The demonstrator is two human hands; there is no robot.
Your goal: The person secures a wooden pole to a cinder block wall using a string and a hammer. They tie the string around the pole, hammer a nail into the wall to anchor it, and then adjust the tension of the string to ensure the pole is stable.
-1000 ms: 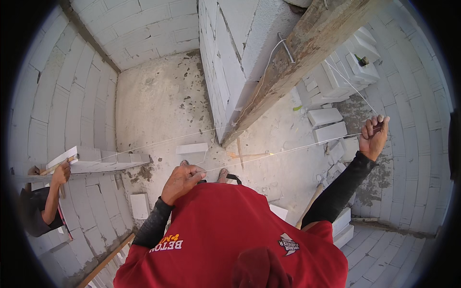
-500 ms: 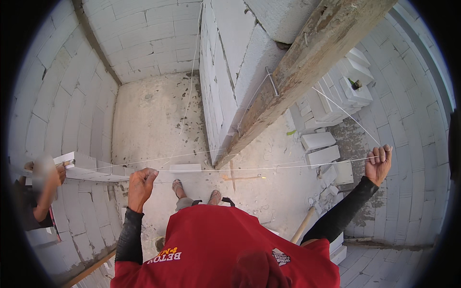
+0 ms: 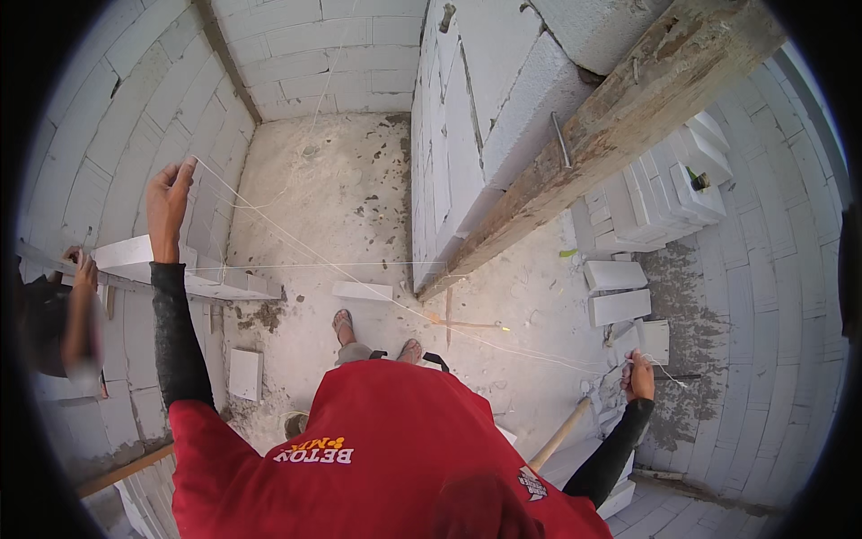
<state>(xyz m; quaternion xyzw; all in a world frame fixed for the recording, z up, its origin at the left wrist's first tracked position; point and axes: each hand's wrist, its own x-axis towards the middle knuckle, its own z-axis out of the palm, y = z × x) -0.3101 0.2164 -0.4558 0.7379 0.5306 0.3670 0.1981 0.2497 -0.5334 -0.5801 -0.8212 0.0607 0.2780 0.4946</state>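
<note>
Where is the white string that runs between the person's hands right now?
In the head view, the white string slants from the left hand at upper left, past the wooden post's foot, to the right hand at lower right.

I see the string (image 3: 256, 208) as plain white, thin against a pale beige-grey floor (image 3: 305, 184) flecked with darker grey spots. The shirt (image 3: 386, 422) reaches me as deep red, printed with a white-and-yellow logo (image 3: 314, 451) and a dark-and-white badge (image 3: 532, 485); the long undersleeves (image 3: 182, 337) come through black. I make out the block wall (image 3: 99, 144) in light grey, patterned by darker joint lines. The timber post (image 3: 611, 121) shows me weathered brown mottled with grey, and the tool handle (image 3: 561, 433) looks tan. I pick out a yellow-green scrap (image 3: 567, 253), near-white loose blocks (image 3: 619, 308) and an orange-brown plank (image 3: 126, 471).
</note>
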